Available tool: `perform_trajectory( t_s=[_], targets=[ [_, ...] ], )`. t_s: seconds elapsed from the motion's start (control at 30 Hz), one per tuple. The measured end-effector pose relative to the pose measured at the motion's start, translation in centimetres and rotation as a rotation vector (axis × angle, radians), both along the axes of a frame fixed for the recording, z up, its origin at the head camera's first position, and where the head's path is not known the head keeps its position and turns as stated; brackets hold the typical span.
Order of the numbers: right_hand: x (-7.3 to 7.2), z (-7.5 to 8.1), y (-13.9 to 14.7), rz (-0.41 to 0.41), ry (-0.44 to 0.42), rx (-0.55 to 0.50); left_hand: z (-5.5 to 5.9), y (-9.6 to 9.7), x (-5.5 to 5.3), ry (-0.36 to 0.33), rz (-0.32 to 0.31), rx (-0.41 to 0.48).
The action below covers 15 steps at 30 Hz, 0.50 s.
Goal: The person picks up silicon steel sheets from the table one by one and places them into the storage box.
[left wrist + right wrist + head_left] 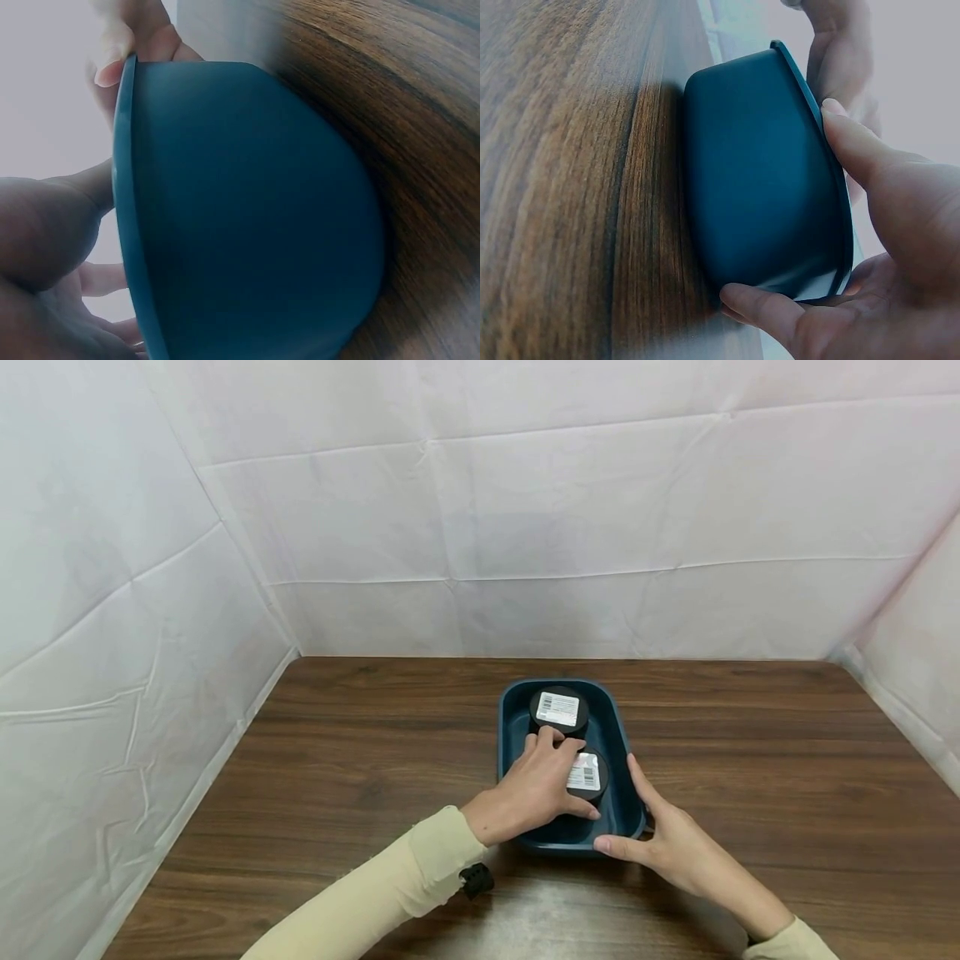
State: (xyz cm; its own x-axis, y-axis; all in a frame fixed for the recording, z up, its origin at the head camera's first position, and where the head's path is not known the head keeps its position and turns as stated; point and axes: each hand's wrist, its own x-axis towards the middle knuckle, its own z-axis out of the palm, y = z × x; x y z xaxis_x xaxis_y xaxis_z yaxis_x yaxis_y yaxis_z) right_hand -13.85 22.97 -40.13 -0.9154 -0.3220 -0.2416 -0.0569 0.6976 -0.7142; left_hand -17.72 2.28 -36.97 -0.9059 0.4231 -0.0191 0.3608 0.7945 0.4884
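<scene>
A dark blue rectangular tray (621, 814) with rounded corners holds two black round canisters, each with a white barcode label on top. The far canister (558, 709) sits near the back wall of the tray. My left hand (536, 785) reaches over the left rim and grips the near canister (585, 772), thumb on its near side and fingers on its far side. At the near right corner my right hand (671, 839) holds the tray, its thumb on the near rim and fingers along the right side. In the right wrist view the right thumb and fingers (761, 304) touch the tray's outer wall (765, 180).
The tray stands on a brown wood-grain table (375, 760). White sheeting (465, 527) hangs behind the table and along both sides. A small black object (476, 880) shows beneath the left cuff.
</scene>
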Motion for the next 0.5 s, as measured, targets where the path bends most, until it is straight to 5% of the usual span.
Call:
perform_trajectory(
  t_s=[0.23, 0.5],
  targets=[
    [0.2, -0.1, -0.1, -0.005, 0.024, -0.021, 0.3, -1.4, 0.6, -0.055, 0.029, 0.082],
    [0.4, 0.3, 0.6, 0.0, 0.093, -0.038, 1.3, -5.4, 1.3, 0.03, 0.084, 0.246]
  ],
)
